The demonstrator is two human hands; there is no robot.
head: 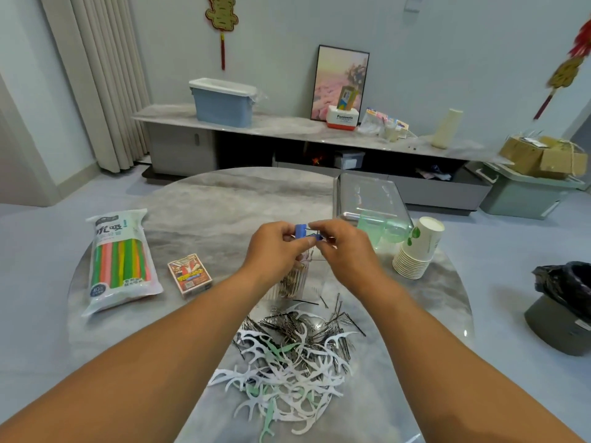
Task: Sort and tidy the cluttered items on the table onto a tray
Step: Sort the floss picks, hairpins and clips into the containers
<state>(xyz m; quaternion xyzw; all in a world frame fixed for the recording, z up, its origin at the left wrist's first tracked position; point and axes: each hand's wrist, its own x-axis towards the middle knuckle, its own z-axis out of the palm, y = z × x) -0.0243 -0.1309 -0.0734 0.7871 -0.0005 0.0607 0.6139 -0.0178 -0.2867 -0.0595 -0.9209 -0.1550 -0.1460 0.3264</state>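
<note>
Both hands are meeting at frame center, above the table (224,199). Left hand (275,249) is pinching a small blue clip (301,232) w/ curled fingers; right hand (343,243) is pinching the clip's other end, thumb and forefinger pressed together on it. Can't tell exactly what the blue piece is.

Just below the hands a clear cup (292,282) is standing, holding a bunch of hairpins; its rim is partly hidden by the left wrist. Lower center, loose hairpins (307,324) are lying in a dark heap, touching and mixing w/ a pile of white and green floss picks (287,375) nearer the bottom edge.

Right of center, the metal tray (367,195) is sitting near the table's far edge; a green-tinted clear box (383,230) is resting at its near end, contents unclear. A tilted stack of paper cups (419,251) is lying just right of that.

Left side: a sealed bag of colored straws (120,260), and beside it a card pack (190,274). Far right, on the floor, a bin (563,318) w/ a black liner is standing.
</note>
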